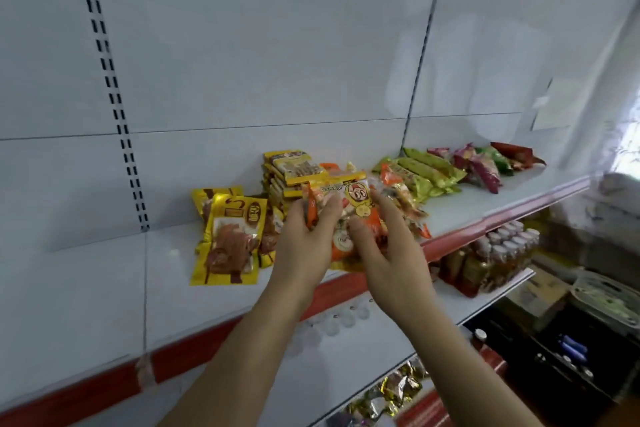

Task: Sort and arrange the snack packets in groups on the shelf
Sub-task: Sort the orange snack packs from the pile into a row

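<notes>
Closest to the camera are two bare forearms reaching up and in from the bottom edge. The left hand [304, 236] has its fingers curled around the left side of a bunch of orange-and-yellow snack packets [346, 208], and the right hand [384, 246] is wrapped around the right side of the same bunch, thumb on the front. So both hands are gripping it, holding it just above the front part of the shelf [104, 288].

The shelf itself is plain white sheet metal, smooth and a bit shiny, with a red strip [86, 392] running along its front lip. Behind it is a white back panel [242, 45] with a slotted upright [114, 94] full of dark little holes, plus a thin divider [419, 73] standing further right.

Stuff lying on the shelf: glossy yellow pouches [228, 239] with clear windows showing brown meat, flat on the left. Right behind the held bunch, a neat stack of yellow rectangular packs [294, 166]. To the right, more crinkly orange packets [398, 184], then long green-gold wrapped bars [426, 170], then purple, green and red packets [485, 163] near the far end.

Below, the next shelf has shrink-wrapped bottles [495, 253] with pale caps, and lower still some shiny foil snacks [391, 392], kind of blurry. Dark crates and boxes [571, 340] sit on the lower right.
</notes>
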`<state>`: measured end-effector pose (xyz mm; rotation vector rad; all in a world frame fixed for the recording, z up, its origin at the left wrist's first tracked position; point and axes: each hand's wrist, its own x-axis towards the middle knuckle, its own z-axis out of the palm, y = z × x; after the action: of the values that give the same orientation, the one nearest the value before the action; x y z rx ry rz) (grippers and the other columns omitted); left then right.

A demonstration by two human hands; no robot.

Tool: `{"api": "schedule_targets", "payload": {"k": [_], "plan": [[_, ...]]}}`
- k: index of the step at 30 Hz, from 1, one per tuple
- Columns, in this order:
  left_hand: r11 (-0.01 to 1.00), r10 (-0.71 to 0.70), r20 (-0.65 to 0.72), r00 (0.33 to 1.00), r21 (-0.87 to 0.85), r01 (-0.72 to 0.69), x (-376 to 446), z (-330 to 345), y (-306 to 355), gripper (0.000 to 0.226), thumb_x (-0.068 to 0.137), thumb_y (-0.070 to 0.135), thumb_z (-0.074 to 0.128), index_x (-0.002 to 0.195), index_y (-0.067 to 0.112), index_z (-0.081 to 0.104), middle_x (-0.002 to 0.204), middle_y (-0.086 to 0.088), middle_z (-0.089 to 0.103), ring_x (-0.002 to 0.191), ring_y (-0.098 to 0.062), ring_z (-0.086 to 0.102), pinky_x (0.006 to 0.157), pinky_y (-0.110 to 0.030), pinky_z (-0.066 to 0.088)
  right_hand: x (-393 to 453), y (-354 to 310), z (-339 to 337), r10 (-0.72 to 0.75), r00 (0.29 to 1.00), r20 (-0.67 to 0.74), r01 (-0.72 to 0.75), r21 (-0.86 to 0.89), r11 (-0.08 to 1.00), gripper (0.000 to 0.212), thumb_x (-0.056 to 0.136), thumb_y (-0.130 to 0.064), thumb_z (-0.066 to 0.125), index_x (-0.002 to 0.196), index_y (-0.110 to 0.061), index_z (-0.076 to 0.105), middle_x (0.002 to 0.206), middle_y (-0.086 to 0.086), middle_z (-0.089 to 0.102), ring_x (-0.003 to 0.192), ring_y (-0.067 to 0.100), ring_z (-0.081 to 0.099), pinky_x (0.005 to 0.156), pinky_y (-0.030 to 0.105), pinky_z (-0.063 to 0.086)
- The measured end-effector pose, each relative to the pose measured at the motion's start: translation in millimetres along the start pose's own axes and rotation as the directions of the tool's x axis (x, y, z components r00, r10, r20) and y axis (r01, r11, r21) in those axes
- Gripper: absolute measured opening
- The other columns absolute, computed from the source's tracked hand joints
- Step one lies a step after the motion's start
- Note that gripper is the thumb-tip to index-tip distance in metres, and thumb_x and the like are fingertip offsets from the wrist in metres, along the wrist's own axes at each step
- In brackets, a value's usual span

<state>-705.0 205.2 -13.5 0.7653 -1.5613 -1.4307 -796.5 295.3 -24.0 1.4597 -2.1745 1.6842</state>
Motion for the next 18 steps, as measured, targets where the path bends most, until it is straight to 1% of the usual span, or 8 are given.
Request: {"api": "schedule_targets", "payload": {"k": [2, 4, 6, 8, 11, 14, 16, 18], "plan": [[0.999, -0.033, -0.017, 0.999, -0.001, 0.033, 7, 38, 0, 0.049, 0.094, 0.066, 0.057, 0.129, 0.032, 0.060, 0.118, 0.018, 0.067, 0.110, -0.004, 0.063, 0.094, -0.033, 0.054, 14, 20, -27, 0.069, 0.996, 0.050, -0.071, 0.036, 0.997, 0.054, 0.096, -0.054, 0.052, 0.147, -0.045, 0.036, 0.112, -0.052, 0.040, 0.102, -0.026, 0.050, 0.080, 0.000, 0.040], [0.997, -0.080, -0.015, 0.997, 0.004, 0.080, 15, 69, -1, 0.052, 0.095, 0.066, 0.053, 0.131, 0.028, 0.057, 0.120, 0.013, 0.067, 0.109, -0.009, 0.064, 0.096, -0.037, 0.053, 29, 37, -49, 0.084, 0.993, 0.085, -0.088, 0.041, 0.995, 0.056, 0.096, -0.053, 0.054, 0.148, -0.044, 0.036, 0.120, -0.047, 0.042, 0.097, -0.031, 0.047, 0.081, 0.000, 0.039], [0.994, -0.096, 0.014, 0.995, 0.052, 0.095, 26, 92, -2, 0.056, 0.097, 0.068, 0.046, 0.135, 0.027, 0.056, 0.126, 0.011, 0.064, 0.111, -0.012, 0.060, 0.099, -0.039, 0.051, 46, 53, -65, 0.100, 0.991, 0.089, -0.106, 0.067, 0.992, 0.057, 0.094, -0.052, 0.059, 0.147, -0.043, 0.041, 0.132, -0.027, 0.056, 0.103, -0.016, 0.056, 0.089, 0.015, 0.049], [0.976, -0.099, 0.047, 0.994, 0.200, 0.088, 40, 108, -1, 0.069, 0.098, 0.072, 0.036, 0.137, 0.020, 0.056, 0.127, 0.003, 0.063, 0.113, -0.018, 0.059, 0.099, -0.041, 0.049, 66, 67, -75, 0.127, 0.990, 0.059, -0.133, 0.100, 0.986, 0.053, 0.093, -0.043, 0.065, 0.143, -0.042, 0.048, 0.115, -0.014, 0.069, 0.098, 0.000, 0.063, 0.079, 0.020, 0.055], [0.903, -0.025, 0.069, 0.997, 0.430, -0.008, 66, 118, -3, 0.082, 0.095, 0.077, 0.034, 0.149, 0.015, 0.046, 0.139, -0.009, 0.062, 0.122, -0.030, 0.062, 0.101, -0.048, 0.052, 105, 84, -80, 0.128, 0.992, 0.008, -0.128, 0.055, 0.990, 0.051, 0.093, -0.039, 0.067, 0.141, -0.039, 0.052, 0.100, -0.029, 0.064, 0.089, 0.007, 0.063, 0.063, 0.009, 0.045], [0.820, 0.100, 0.054, 0.993, 0.561, -0.113, 97, 116, -5, 0.072, 0.102, 0.060, 0.045, 0.159, 0.021, 0.026, 0.148, -0.004, 0.053, 0.125, -0.028, 0.060, 0.101, -0.048, 0.053, 152, 96, -71, 0.127, 0.992, -0.002, -0.127, 0.016, 0.992, 0.051, 0.092, -0.043, 0.066, 0.140, -0.036, 0.053, 0.106, -0.026, 0.062, 0.079, -0.009, 0.057, 0.069, 0.015, 0.046], [0.726, 0.175, 0.060, 0.983, 0.666, -0.170, 119, 113, -8, 0.062, 0.105, 0.048, 0.047, 0.157, 0.019, 0.030, 0.145, -0.005, 0.053, 0.119, -0.025, 0.061, 0.096, -0.044, 0.055, 184, 107, -60, 0.155, 0.988, -0.006, -0.154, 0.019, 0.988, 0.053, 0.088, -0.049, 0.067, 0.138, -0.037, 0.055, 0.110, -0.019, 0.066, 0.093, 0.000, 0.064, 0.083, 0.031, 0.056], [0.641, 0.224, 0.073, 0.972, 0.740, -0.203, 137, 113, -11, 0.056, 0.106, 0.044, 0.045, 0.154, 0.018, 0.035, 0.141, -0.006, 0.053, 0.118, -0.023, 0.059, 0.090, -0.038, 0.054, 210, 115, -50, 0.172, 0.985, -0.007, -0.171, 0.015, 0.985, 0.059, 0.081, -0.056, 0.066, 0.136, -0.037, 0.056, 0.114, -0.012, 0.070, 0.099, 0.012, 0.068, 0.086, 0.041, 0.059]]}}
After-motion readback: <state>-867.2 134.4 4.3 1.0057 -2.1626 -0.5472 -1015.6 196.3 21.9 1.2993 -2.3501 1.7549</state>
